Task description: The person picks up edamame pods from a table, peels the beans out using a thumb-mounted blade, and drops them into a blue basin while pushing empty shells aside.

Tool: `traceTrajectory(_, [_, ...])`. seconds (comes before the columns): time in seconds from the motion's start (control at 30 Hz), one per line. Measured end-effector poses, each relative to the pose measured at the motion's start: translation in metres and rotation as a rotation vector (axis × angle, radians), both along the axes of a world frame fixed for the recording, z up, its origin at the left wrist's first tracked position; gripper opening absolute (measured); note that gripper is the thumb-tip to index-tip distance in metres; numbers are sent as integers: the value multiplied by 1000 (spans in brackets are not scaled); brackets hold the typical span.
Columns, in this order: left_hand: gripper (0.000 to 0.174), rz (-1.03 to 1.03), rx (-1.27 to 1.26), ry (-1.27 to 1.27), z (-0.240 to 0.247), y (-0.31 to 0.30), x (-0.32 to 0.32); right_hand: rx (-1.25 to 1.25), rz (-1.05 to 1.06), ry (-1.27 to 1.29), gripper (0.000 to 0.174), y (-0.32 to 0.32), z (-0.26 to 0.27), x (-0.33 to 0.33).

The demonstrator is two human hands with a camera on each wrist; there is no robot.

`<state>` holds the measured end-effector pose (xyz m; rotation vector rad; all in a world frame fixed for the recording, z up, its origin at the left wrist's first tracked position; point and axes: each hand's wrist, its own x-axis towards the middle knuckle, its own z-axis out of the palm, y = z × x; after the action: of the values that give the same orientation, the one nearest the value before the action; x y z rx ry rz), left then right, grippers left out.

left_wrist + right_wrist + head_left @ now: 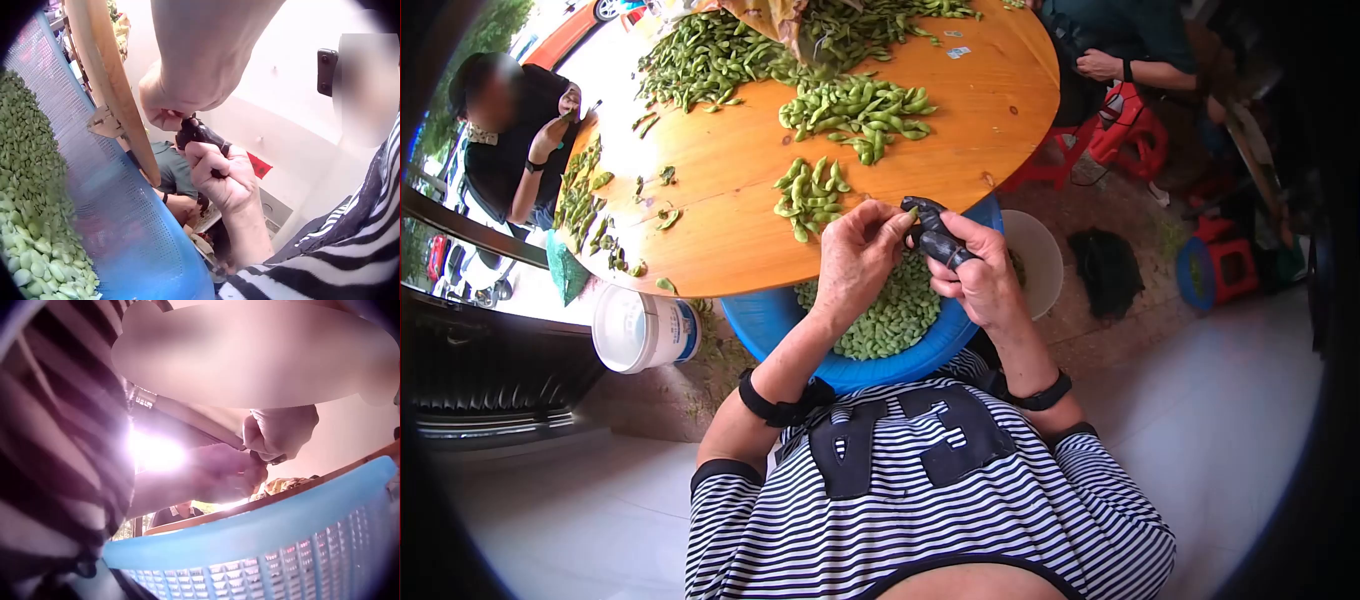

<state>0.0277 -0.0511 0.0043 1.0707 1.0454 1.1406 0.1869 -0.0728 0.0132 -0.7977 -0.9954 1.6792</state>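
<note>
Over the blue basket [785, 352], the left hand [858, 250] [181, 94] pinches a small green pod [913, 213] between thumb and forefinger. Black wrapping [935, 232] [203, 134] covers digits of the right hand [980, 270] [228, 178]; their tips meet the pod, and its bare fingers are curled. Both hands nearly touch in the right wrist view, where the pod is hidden. Shelled green beans [890, 318] [34, 181] lie in the basket below. A small pile of pods [810, 198] rests on the table edge, left of the hands.
The round wooden table [730, 215] bears larger pod piles [860, 112] and a plastic bag [770, 20]. White buckets [635, 330] [1040, 265] stand either side of the basket. Another person [505, 150] sits left; a second [1140, 50] is at upper right by red stools [1130, 140].
</note>
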Motion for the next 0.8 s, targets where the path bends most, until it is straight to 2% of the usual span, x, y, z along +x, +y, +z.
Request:
traceTrajectory(0.2, [16,-4,8,-58,4,-4,-3,-5,18,84,31,4,3,3])
traceTrajectory(0.23, [16,-8,8,-57,4,-5,-4,-72,83,145,33,6,5,9])
traceTrajectory(0.3, [16,-178,-122,-315,3,-8,-9,-142,146,204,36,9,3,19])
traceTrajectory(0.37, [16,-189,-141,-346,0,-10,-8,-188,243,395,38,12,-9,24])
traceTrajectory(0.43, [16,-199,-159,-374,-5,-10,-9,-156,273,385,38,13,-14,24])
traceTrajectory(0.5, [16,-221,-212,-566,-11,-9,-11,-123,303,378,37,11,-9,18])
traceTrajectory(0.57, [16,-275,-206,-578,-13,-8,-21,520,-19,-546,37,4,9,3])
traceTrajectory(0.6, [15,-329,-196,-594,-12,-8,-24,620,-8,-655,39,5,8,5])
traceTrajectory(0.63, [15,-331,-197,-595,-9,-10,-25,619,-8,-657,39,6,9,7])
traceTrajectory(0.7, [14,-152,-75,-16,0,-21,-27,749,5,-756,38,5,12,9])
traceTrajectory(0.73, [11,-106,35,130,-5,-26,-29,748,8,-753,38,4,14,10])
traceTrajectory(0.77, [11,-104,32,132,-4,-30,-33,727,-47,-802,38,3,16,14])
traceTrajectory(0.8, [10,-82,289,420,-3,-34,-38,705,-102,-852,37,2,16,18])
